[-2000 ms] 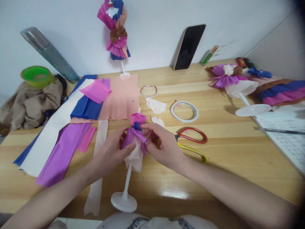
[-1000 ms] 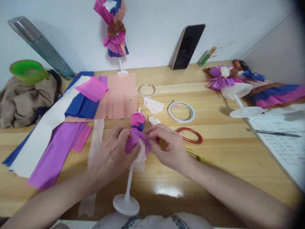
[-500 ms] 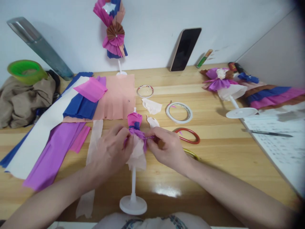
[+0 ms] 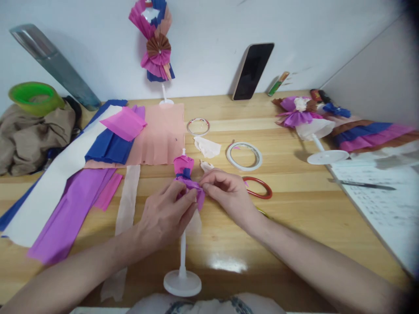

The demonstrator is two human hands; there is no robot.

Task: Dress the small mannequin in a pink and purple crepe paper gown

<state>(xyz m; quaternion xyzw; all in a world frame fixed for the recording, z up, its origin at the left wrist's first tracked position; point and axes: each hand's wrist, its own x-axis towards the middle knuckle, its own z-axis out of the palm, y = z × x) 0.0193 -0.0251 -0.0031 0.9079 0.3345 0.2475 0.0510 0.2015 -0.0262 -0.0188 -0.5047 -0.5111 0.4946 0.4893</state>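
A small mannequin on a white stand stands upright before me, dressed in a pink paper bodice with a dark blue waistband. Purple crepe paper is gathered below the waist, over a whitish paper skirt. My left hand lies across the skirt's front, thumb and fingers closed on the purple crepe paper. At the right side of the waist, my right hand pinches that paper's edge. The left hand hides most of the whitish skirt.
Crepe paper sheets spread at left beside a brown cloth. Right of the mannequin lie a white tape roll and red-handled scissors. A phone leans on the wall. Dressed figures stand behind and at right.
My left hand has shifted right across the skirt's front and now covers more of it. My right hand stays at the right side, its fingers slightly higher. The view has shifted a little.
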